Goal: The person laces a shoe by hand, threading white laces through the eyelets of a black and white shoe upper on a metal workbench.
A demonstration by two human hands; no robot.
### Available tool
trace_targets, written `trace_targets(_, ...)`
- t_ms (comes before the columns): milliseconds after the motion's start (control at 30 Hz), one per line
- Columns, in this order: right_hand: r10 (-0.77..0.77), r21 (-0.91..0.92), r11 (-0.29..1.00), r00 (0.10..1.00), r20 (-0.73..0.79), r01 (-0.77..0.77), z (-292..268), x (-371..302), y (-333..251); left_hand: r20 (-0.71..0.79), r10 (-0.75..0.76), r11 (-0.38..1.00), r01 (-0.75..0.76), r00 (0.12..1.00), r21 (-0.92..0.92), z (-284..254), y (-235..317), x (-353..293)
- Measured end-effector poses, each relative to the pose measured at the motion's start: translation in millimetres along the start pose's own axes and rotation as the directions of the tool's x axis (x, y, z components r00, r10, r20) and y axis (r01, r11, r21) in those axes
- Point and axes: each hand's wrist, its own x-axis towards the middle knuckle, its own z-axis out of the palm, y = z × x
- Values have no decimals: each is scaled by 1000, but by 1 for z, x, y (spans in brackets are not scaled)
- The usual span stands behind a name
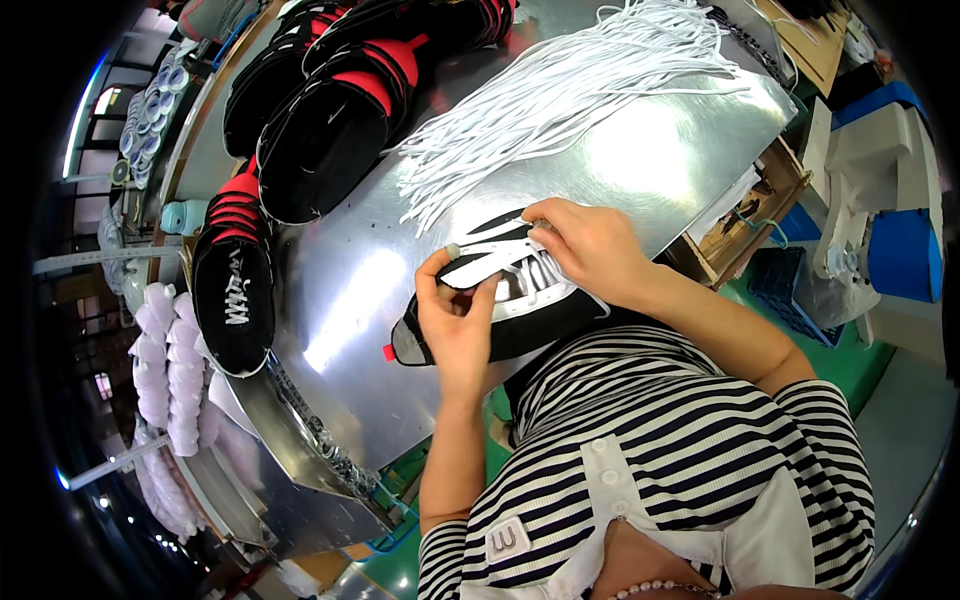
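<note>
Gripping a shoe [520,300], both hands [455,320] [590,245] rest on a shiny metal table [640,150].

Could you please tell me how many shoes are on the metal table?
5: one in both hands, one at the left edge, three stacked at the top left; others may be hidden.

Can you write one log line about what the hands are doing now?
left hand: holds shoe upper | right hand: pinches white lace at eyelets | lace pile: on metal table
</note>
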Motion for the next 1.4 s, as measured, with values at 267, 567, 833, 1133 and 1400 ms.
trace_targets(267, 81, 79, 993, 994, 70, -86, 4, 15, 7, 157, -101, 982, 124, 982, -142, -43, 19, -5)
trace_targets(567, 28, -41, 999, 988, 149, -22, -26, -34, -13, 409, 467, 257, -563, 784, 785, -2, 34, -43)
trace_targets(833, -91, 35, 996, 986, 139, 87, -35, -25, -15, 455, 260, 284, -518, 852, 807, 10, 23, -16)
trace_targets(1133, -468, 407, 866, 753, 463, 289, -47, -74, -37, 214, 357, 522, -384, 909, 761, -1, 7, 10)
trace_targets(1400, 383, 485, 742, 887, 257, -462, -29, -14, -17, 308, 482, 539, -554, 820, 634, 12, 42, -8)
